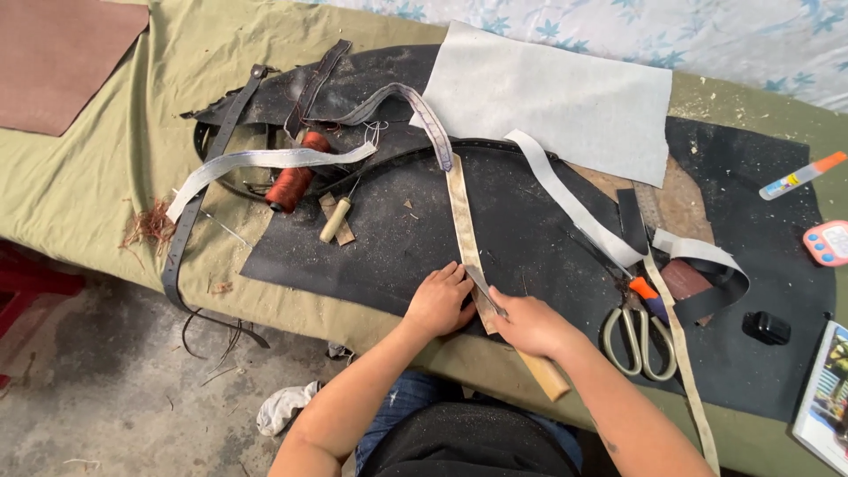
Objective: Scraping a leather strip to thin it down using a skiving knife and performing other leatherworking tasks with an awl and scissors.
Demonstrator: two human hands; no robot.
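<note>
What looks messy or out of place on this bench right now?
Sawdust-like scraps dust the black mat and green cloth, with frayed reddish threads by the edge. A dark strap droops off the table. A white rag lies on the floor. The left hand pins the tan strip; the right hand holds a wooden-handled knife.

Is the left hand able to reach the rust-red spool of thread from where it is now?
Probably yes. The left hand presses the tan strip, and only bare black mat lies between it and the spool; nothing covers it.
</note>
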